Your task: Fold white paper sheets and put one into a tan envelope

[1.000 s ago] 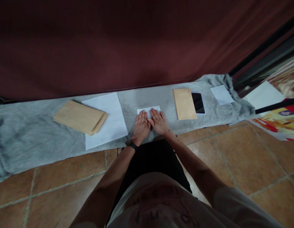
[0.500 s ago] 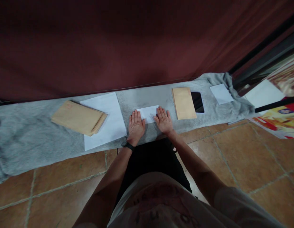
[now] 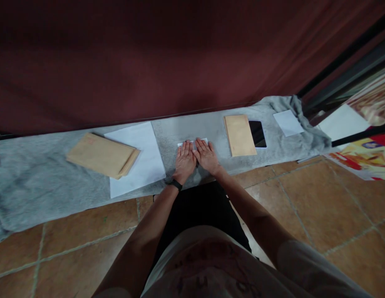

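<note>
A small folded sheet of white paper (image 3: 205, 140) lies on the grey cloth in front of me, mostly covered by my hands. My left hand (image 3: 185, 159) rests flat on its left part, fingers stretched away from me. Beside it, my right hand (image 3: 206, 156) lies flat on the right part, its thumb touching or nearly touching the left hand. Only the paper's far edge and corners show. Right of my hands are brown envelopes (image 3: 240, 135) in a thin stack, partly next to a dark-screened phone (image 3: 258, 134).
A grey cloth (image 3: 49, 186) covers the long, narrow bench. At left, a stack of brown envelopes (image 3: 100, 154) lies on large white sheets (image 3: 147, 145). A white paper piece (image 3: 288, 123) is at far right. A dark red curtain (image 3: 180, 62) hangs behind.
Both hands have slid inward along the white paper and now lie side by side, covering most of it. The envelopes and phone have stayed in place.
</note>
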The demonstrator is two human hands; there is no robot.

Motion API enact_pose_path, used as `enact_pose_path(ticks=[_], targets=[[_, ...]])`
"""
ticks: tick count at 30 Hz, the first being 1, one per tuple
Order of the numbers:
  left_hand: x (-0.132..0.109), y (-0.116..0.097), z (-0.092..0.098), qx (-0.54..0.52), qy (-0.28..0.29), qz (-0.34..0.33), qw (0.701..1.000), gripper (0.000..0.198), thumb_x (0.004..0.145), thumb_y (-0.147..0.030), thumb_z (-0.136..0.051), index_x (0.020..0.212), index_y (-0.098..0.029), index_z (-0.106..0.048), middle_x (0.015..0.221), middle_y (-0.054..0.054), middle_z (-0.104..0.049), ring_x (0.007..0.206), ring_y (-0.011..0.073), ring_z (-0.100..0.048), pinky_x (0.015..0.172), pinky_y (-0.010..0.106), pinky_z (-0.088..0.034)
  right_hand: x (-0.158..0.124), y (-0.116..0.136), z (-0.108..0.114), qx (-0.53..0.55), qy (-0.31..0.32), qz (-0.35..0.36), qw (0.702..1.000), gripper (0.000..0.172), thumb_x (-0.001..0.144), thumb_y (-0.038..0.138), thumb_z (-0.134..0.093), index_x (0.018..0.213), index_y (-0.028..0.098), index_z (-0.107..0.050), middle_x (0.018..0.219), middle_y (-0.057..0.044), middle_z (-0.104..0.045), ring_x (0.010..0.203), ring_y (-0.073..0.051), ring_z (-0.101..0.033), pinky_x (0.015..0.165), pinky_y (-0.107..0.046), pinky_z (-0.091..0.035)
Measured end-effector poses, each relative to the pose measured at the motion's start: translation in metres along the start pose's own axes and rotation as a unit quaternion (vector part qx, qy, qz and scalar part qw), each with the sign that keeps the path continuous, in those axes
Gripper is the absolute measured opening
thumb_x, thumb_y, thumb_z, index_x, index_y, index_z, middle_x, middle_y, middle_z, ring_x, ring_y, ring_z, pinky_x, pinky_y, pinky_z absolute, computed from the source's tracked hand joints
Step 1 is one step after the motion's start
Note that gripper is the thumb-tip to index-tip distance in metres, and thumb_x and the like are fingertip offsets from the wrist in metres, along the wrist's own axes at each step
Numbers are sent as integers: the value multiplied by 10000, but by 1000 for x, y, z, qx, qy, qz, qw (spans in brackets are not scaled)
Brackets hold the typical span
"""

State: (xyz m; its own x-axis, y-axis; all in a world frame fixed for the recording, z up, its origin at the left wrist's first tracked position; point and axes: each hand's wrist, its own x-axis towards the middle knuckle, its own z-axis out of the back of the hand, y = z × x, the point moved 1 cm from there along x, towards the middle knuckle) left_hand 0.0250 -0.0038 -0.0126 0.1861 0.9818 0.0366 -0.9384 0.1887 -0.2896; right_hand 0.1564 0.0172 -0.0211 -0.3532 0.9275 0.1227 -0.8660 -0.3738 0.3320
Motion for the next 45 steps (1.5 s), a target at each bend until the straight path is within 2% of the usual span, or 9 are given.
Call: enact_pose_path(ticks=[9,17,26,32,45], targets=[[-6,19,0,24,-28,43,998,670,1060,-412,-300,1606,-23,-302,1697,183,-261,1598,283,-201,1312,484,-166,-2,-11,-3,15,-34,-36,999,618,1106,446,-276,1609,96,-354,1671,-166,-351,1557,-310,-309,1281,-557,-179],[-15,23,-2,2,-64,57,996,716,1058,-473,-312,1603,-8,-294,1685,211,-280,1592,298,-220,1307,500,-190,-12,-24,-2,-25,-37,-76,996,644,1100,451,-310,1612,61,-331,1682,-174,-320,1551,-326,-311,1282,-545,-167],[-30,25,0,-9,-75,59,995,737,1057,-495,-321,1599,3,-289,1686,230,-267,1589,322,-222,1300,517,-206,-23,-30,1,-30,-43,-95,994,633,1089,436,-316,1614,83,-340,1679,-159,-334,1551,-322,-312,1279,-550,-169],[-38,26,0,-4,-78,59,995,738,1057,-494,-321,1593,13,-303,1679,235,-282,1583,334,-237,1299,520,-204,-28,-30,4,-34,-45,-110,992,603,1085,403,-317,1607,105,-367,1672,-141,-357,1543,-308,-330,1276,-536,-183],[-62,26,0,14,-63,42,997,592,1068,-376,-313,1570,-78,-415,1671,186,-331,1576,312,-266,1281,527,-258,-48,-29,6,-45,-62,-131,988,583,1071,351,-312,1588,98,-405,1653,-150,-390,1528,-321,-352,1256,-549,-204]])
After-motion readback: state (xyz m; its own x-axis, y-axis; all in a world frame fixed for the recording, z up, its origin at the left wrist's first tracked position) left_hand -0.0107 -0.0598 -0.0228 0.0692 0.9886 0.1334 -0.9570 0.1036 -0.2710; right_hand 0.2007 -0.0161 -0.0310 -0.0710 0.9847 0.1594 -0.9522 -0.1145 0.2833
